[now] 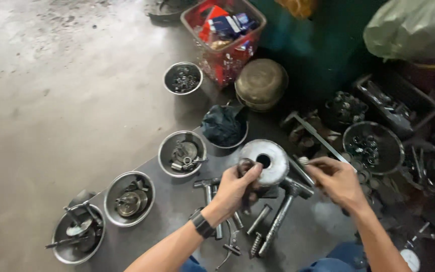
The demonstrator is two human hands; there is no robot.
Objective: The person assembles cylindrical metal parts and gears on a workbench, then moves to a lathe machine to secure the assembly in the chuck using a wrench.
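While you look down from the head camera, your left hand (235,189) reaches in from the lower middle, forearm angled up and to the right, a dark wristband (202,224) on the wrist. Its fingers curl closed around a dark ring-shaped part (244,166), with the thumb lying across the top, and that part sits right against the left edge of the round silver metal cylinder (266,161) with a dark hole in its top. The cylinder stands near the middle of the grey mat (167,206), between your two hands. Your right hand (336,179) comes in from the lower right, wrist bent inward, fingers pinched narrow on a thin metal rod (305,162) whose small end points toward the cylinder; whether the rod touches it you cannot tell. Just below the cylinder lie a heavy threaded bolt (278,221) and several shorter bolts (259,219), spread on the mat beneath your hands. To your left, three steel bowls (129,198) of small parts line up along the mat's edge, and a fourth bowl (183,78) of rings sits farther off on the concrete floor (51,100). Beyond it stands a red plastic basket (225,30), with a brass-coloured dome (261,83) beside it. A round mesh strainer (373,147) holding nuts rests to your right.
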